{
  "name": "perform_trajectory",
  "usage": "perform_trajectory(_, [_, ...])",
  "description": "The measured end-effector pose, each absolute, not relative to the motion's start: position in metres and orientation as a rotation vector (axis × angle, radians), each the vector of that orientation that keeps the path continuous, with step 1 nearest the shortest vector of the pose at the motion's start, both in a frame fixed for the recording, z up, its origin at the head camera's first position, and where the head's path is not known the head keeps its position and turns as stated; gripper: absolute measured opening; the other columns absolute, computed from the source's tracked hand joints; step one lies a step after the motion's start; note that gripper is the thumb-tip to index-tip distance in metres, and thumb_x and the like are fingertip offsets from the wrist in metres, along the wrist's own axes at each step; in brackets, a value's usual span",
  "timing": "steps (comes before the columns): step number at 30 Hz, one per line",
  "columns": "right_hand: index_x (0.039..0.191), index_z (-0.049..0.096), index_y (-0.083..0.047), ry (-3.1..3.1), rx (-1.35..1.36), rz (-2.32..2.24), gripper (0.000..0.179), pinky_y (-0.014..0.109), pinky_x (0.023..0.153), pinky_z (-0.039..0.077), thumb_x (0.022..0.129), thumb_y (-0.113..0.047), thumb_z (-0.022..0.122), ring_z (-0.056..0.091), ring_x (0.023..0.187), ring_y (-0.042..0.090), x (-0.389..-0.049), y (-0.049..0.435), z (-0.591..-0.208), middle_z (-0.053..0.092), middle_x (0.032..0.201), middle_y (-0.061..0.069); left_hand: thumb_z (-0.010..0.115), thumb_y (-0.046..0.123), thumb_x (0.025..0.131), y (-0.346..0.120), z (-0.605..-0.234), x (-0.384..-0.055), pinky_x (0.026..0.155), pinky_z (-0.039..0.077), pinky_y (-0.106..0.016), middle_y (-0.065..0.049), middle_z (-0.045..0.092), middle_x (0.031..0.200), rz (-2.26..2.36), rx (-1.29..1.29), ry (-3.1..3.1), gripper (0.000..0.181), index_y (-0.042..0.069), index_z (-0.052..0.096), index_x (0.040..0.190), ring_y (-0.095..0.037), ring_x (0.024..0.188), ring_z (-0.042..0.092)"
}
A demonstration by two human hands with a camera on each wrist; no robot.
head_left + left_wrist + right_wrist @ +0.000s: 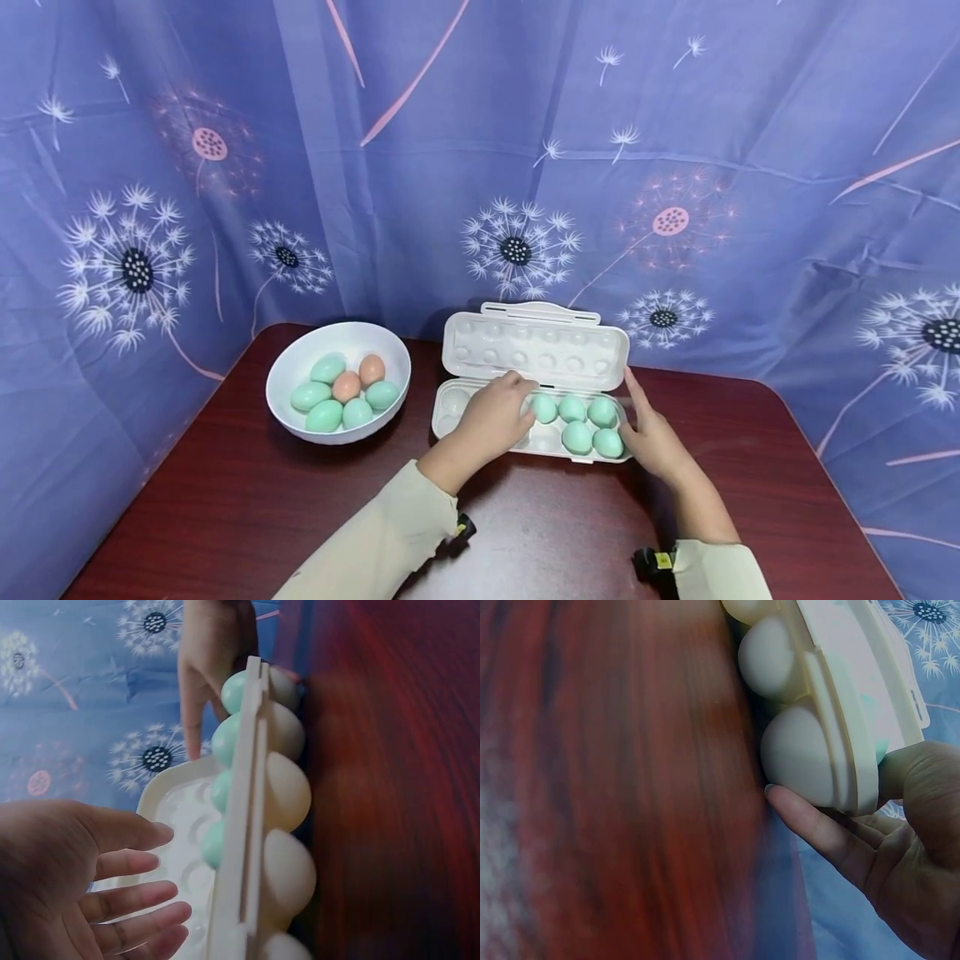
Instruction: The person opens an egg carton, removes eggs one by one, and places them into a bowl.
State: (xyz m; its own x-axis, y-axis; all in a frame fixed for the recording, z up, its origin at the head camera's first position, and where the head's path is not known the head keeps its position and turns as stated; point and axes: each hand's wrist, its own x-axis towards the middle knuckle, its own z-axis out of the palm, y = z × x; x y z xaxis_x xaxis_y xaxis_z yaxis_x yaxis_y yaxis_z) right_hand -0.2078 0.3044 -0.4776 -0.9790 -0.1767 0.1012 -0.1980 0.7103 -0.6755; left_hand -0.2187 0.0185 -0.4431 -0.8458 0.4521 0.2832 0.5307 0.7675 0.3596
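A white egg carton (546, 438) lies open on the table, its lid (536, 342) tipped back against the curtain. Several pale green eggs (572, 408) sit in cups in its right part. Over the left-middle cups is my left hand (495, 417), close to the leftmost of those eggs. Its fingers (142, 900) are spread and loosely bent, with nothing between them. My right hand (656, 442) touches the carton's right end with fairly straight fingers, one finger (817, 825) lying against the end cup. Some left-end cups are hidden behind my left hand.
To the left stands a white bowl (281, 400) holding several green eggs (324, 416) and two brownish-orange eggs (347, 387). A blue dandelion-print curtain (412, 208) hangs right behind the dark red wooden table (225, 517).
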Motion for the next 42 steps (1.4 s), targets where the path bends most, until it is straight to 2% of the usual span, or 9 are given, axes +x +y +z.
perform_trajectory(8, [0.164, 0.002, -0.015, -2.876, 0.318, 1.134, 0.088, 0.024, 0.076, 0.048, 0.094, 0.005, 0.051, 0.062, 0.104, 0.028, -0.207, 0.305, -0.478, 0.059, 0.137, 0.026, 0.072, 0.027, 0.091, 0.038, -0.453, -0.226, 0.088, 0.056, -0.031, -0.002, 0.064, 0.125, -0.594, -0.779, -2.825, 0.041, 0.017, 0.067, 0.130, -0.020, 0.111, 0.063])
perform_trajectory(15, [0.164, 0.002, -0.016, -2.883, 0.305, 1.133, 0.088, 0.024, 0.075, 0.047, 0.094, 0.005, 0.051, 0.061, 0.102, 0.028, -0.207, 0.304, -0.477, 0.059, 0.137, 0.026, 0.072, 0.028, 0.091, 0.048, -0.458, -0.226, 0.084, 0.057, -0.032, -0.004, 0.064, 0.127, -0.568, -0.773, -2.862, 0.043, 0.016, 0.066, 0.132, -0.022, 0.111, 0.064])
perform_trajectory(19, [0.164, 0.002, -0.017, -2.886, 0.305, 1.124, 0.088, 0.025, 0.079, 0.048, 0.095, 0.005, 0.051, 0.061, 0.108, 0.030, -0.207, 0.303, -0.476, 0.060, 0.137, 0.025, 0.072, 0.026, 0.091, 0.051, -0.459, -0.225, 0.084, 0.057, -0.031, -0.004, 0.064, 0.125, -0.558, -0.783, -2.870, 0.043, 0.015, 0.066, 0.133, -0.021, 0.112, 0.063])
perform_trajectory(26, [0.164, 0.002, -0.016, -2.885, 0.300, 1.121, 0.087, 0.024, 0.069, 0.046, 0.094, 0.004, 0.050, 0.059, 0.096, 0.026, -0.206, 0.303, -0.478, 0.059, 0.137, 0.027, 0.070, 0.020, 0.091, 0.053, -0.462, -0.225, 0.085, 0.057, -0.031, -0.005, 0.065, 0.125, -0.532, -0.790, -2.891, 0.042, 0.015, 0.066, 0.132, -0.022, 0.111, 0.063])
perform_trajectory(30, [0.164, 0.001, -0.016, -2.883, 0.315, 1.114, 0.087, 0.023, 0.069, 0.046, 0.094, 0.003, 0.050, 0.059, 0.096, 0.025, -0.206, 0.304, -0.479, 0.059, 0.137, 0.027, 0.069, 0.014, 0.091, 0.054, -0.463, -0.224, 0.083, 0.057, -0.031, -0.005, 0.065, 0.121, -0.516, -0.787, -2.881, 0.039, 0.016, 0.067, 0.130, -0.022, 0.108, 0.063])
perform_trajectory(36, [0.164, 0.001, -0.019, -2.887, 0.308, 1.127, 0.089, 0.024, 0.072, 0.046, 0.094, 0.005, 0.050, 0.060, 0.102, 0.029, -0.207, 0.304, -0.479, 0.059, 0.136, 0.026, 0.072, 0.011, 0.088, 0.054, -0.466, -0.224, 0.075, 0.056, -0.028, -0.003, 0.066, 0.109, -0.456, -0.782, -2.816, 0.035, 0.020, 0.071, 0.121, -0.020, 0.095, 0.064])
perform_trajectory(42, [0.164, 0.002, -0.019, -2.881, 0.303, 1.142, 0.089, 0.024, 0.071, 0.046, 0.093, 0.006, 0.049, 0.060, 0.099, 0.029, -0.206, 0.303, -0.478, 0.059, 0.136, 0.027, 0.074, 0.011, 0.086, 0.054, -0.467, -0.225, 0.073, 0.055, -0.027, -0.002, 0.065, 0.106, -0.465, -0.772, -2.797, 0.034, 0.020, 0.071, 0.119, -0.019, 0.093, 0.064])
